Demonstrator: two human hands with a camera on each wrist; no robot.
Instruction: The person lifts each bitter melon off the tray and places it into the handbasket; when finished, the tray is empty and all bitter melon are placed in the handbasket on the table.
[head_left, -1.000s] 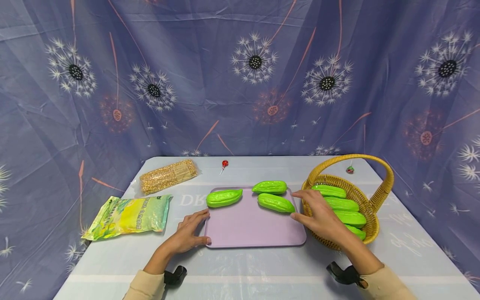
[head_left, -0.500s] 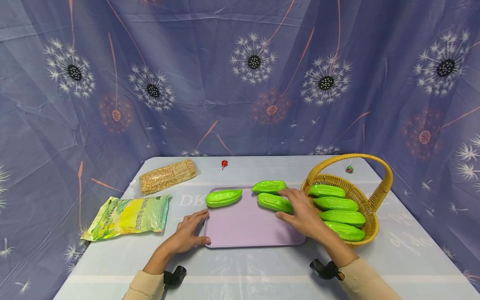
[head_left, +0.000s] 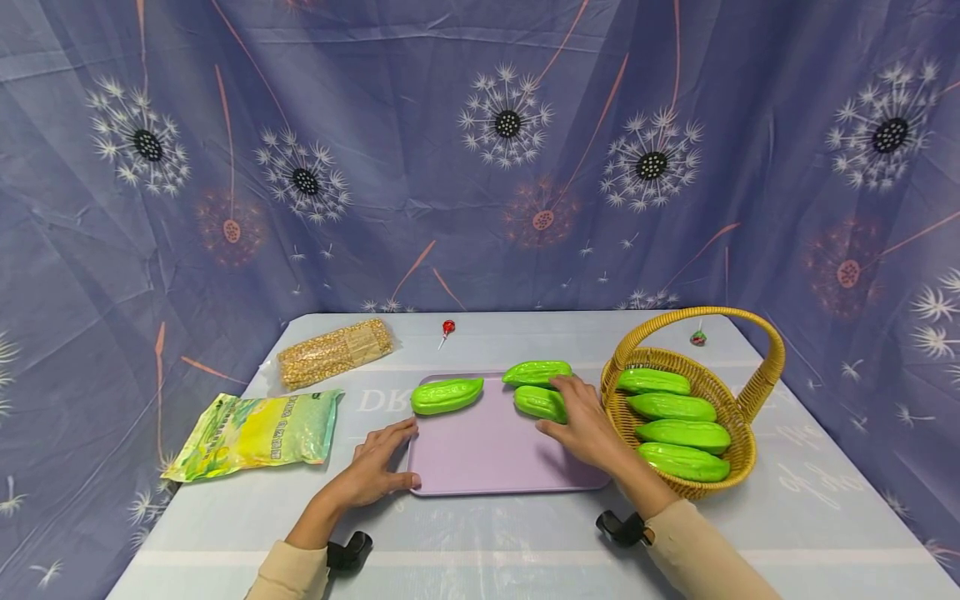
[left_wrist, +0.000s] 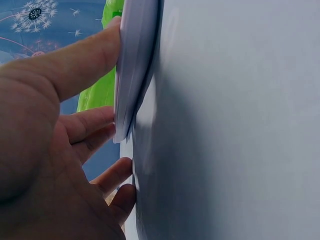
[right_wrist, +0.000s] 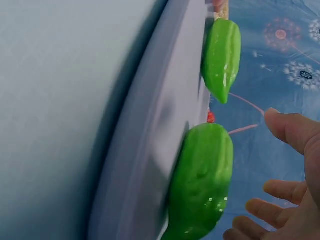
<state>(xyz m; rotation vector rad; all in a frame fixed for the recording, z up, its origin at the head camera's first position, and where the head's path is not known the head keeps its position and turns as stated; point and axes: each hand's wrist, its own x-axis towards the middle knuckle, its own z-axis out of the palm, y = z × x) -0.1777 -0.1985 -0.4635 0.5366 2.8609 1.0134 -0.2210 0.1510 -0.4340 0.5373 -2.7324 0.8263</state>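
Note:
A mauve tray [head_left: 480, 467] lies mid-table with three bright green bitter melons on it: one at the left [head_left: 447, 396], one at the back [head_left: 536, 372] and a front one [head_left: 538, 402]. My right hand [head_left: 591, 429] hovers over the front melon and covers its right end. In the right wrist view this hand [right_wrist: 295, 185] has thumb and fingers spread, apart from the melon [right_wrist: 202, 180] beside it. At the tray's left edge rests my left hand [head_left: 373, 471]. The left wrist view shows its thumb and fingers [left_wrist: 90, 117] touching the tray rim.
A wicker basket [head_left: 750, 450] with a tall handle and several bitter melons stands right of the tray. At the left lie a yellow-green bag [head_left: 262, 429] and a pack of kernels [head_left: 337, 352]. Lollipops, one red [head_left: 448, 327], one green [head_left: 698, 338], lie farther back.
My right hand has moved left from beside the basket to over the front melon, uncovering the basket's melons. My left hand stays at the tray's edge.

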